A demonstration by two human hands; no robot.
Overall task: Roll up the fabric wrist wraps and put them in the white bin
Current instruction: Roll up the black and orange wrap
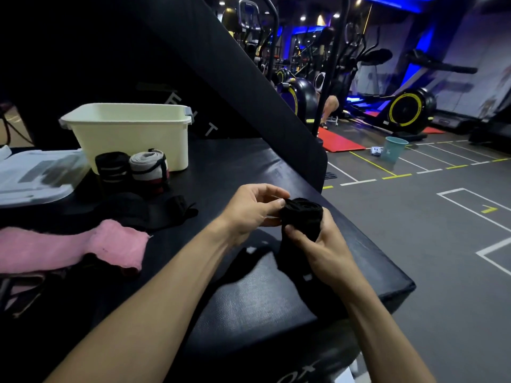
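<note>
Both hands grip the black wrap: left pinches the roll, right clamps below. Keep tension; tail probably hangs underneath.

We cannot see inside the white plastic bin; its near wall hides the contents. The pink fabric wrap and the white printed sheet run off the left edge. The black rolled wrap melts into the black padded bench, its tail blurred.
</note>
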